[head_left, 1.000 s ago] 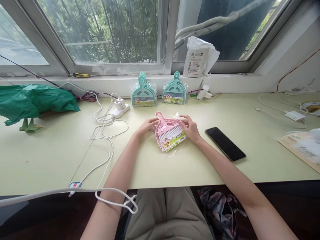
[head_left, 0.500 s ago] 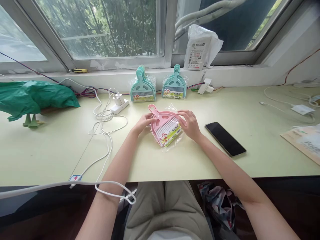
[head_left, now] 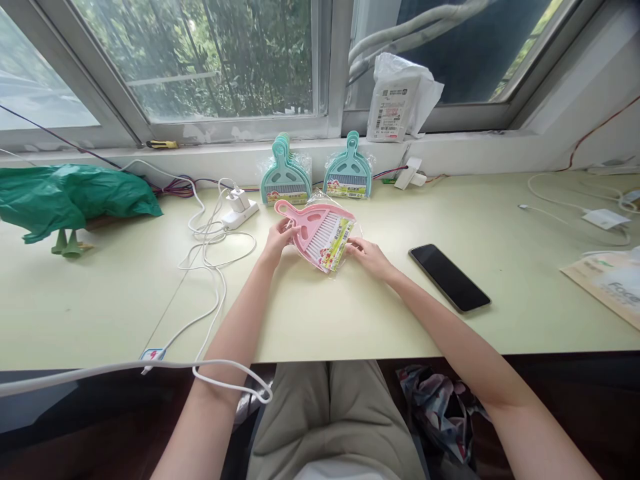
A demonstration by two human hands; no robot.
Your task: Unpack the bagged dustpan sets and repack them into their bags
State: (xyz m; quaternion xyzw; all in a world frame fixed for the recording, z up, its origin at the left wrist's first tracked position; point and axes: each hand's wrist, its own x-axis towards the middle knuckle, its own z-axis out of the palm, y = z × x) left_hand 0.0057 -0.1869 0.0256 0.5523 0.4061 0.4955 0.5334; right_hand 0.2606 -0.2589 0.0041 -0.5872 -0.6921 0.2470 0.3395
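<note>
A pink dustpan-and-brush set [head_left: 320, 233] in clear plastic wrapping is tilted over the middle of the table, its handle towards the upper left. A printed label lies across its white bristles. My left hand [head_left: 278, 241] is closed on its left side, thumb on top below the handle. At the right edge, the curled fingers of my right hand [head_left: 369, 257] grip the set, the fingertips partly hidden by it. Behind stand several wrapped turquoise dustpan-and-brush sets [head_left: 285, 175] stacked against the wall, with another turquoise group [head_left: 349, 170] to their right.
A black phone [head_left: 450, 278] lies right of my right forearm. White cables and a power strip [head_left: 241, 215] are on the left, near a green plastic bag [head_left: 75, 197]. A paper packet [head_left: 607, 283] lies far right; a wrapped box [head_left: 393, 110] stands on the sill.
The pink set has turned anticlockwise and shifted up and left, its handle now further left. My right hand has slid from its upper right to its lower right edge.
</note>
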